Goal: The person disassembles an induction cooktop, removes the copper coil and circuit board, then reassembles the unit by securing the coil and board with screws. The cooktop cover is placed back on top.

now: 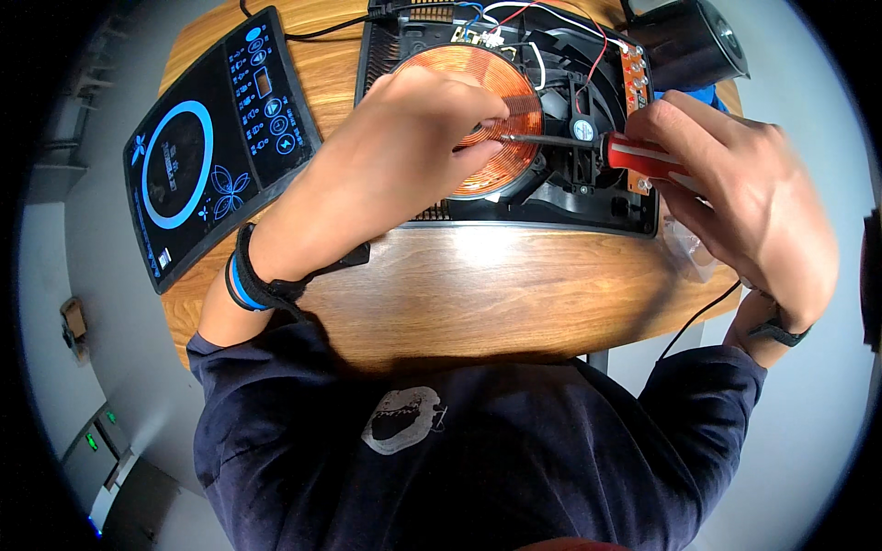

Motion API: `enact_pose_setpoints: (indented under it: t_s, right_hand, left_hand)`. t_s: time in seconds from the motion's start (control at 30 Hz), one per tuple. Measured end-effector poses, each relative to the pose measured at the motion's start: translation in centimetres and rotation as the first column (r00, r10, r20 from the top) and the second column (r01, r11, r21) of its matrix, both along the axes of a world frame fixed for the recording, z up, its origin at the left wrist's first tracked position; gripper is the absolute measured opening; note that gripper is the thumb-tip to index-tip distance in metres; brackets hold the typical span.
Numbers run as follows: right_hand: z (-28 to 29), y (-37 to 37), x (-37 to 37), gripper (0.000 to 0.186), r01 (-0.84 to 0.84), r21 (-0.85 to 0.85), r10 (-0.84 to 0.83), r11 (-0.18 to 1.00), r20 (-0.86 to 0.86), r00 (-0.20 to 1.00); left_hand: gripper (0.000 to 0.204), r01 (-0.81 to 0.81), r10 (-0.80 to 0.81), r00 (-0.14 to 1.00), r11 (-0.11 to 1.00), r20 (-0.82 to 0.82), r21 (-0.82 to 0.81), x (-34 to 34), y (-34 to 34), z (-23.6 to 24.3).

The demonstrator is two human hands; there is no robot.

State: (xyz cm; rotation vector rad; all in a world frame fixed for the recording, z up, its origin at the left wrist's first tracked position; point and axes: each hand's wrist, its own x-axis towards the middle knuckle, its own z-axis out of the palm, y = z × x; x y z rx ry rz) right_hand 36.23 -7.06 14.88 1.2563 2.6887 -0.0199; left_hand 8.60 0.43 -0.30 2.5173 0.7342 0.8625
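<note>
My right hand (pixel 744 174) grips a screwdriver (pixel 643 158) by its red and white handle, the dark shaft pointing left. The tip reaches the fingertips of my left hand (pixel 413 138), which are pinched together over the copper coil (pixel 519 96). Whether a small part sits between those fingers is too small to make out. The coil lies in the opened black housing (pixel 542 213) of an induction cooker. To its right are a black fan (pixel 581 78) and an orange circuit board (pixel 636 78), with loose red, white and blue wires along the back.
The cooker's black glass top panel (pixel 230 138) with blue markings lies at the left of the wooden table (pixel 478 294). A dark cylindrical vessel (pixel 689 46) is at the back right. Clear plastic (pixel 691 250) and a black cable (pixel 698 317) are near the right edge.
</note>
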Motion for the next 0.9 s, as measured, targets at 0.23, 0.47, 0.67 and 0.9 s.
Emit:
enact_pose_setpoints:
  t_s: [0.23,0.47,0.67,0.9]
  right_hand:
    - [0.9,-0.3,0.7,0.043,0.007,0.027,-0.01,1.0,0.101,0.995]
    - [0.8,-0.5,0.4,0.038,0.027,0.005,-0.028,1.0,0.138,0.99]
    - [0.4,-0.5,-0.3,0.039,0.005,0.022,-0.008,1.0,0.138,0.99]
    - [0.3,-0.3,-0.8,0.038,0.013,0.027,-0.017,1.0,0.146,0.989]
  left_hand:
    - [0.044,0.053,-0.048,0.992,0.998,-0.118,0.038,-0.8,-0.2,-0.2]
    - [0.063,0.154,-0.159,0.926,0.987,-0.341,-0.042,-1.1,-1.1,-1.0]
    - [0.063,0.16,-0.161,0.914,0.987,-0.373,-0.034,-1.2,-1.4,-0.9]
    - [0.06,0.16,-0.167,0.913,0.986,-0.372,-0.051,-1.3,-1.4,-0.6]
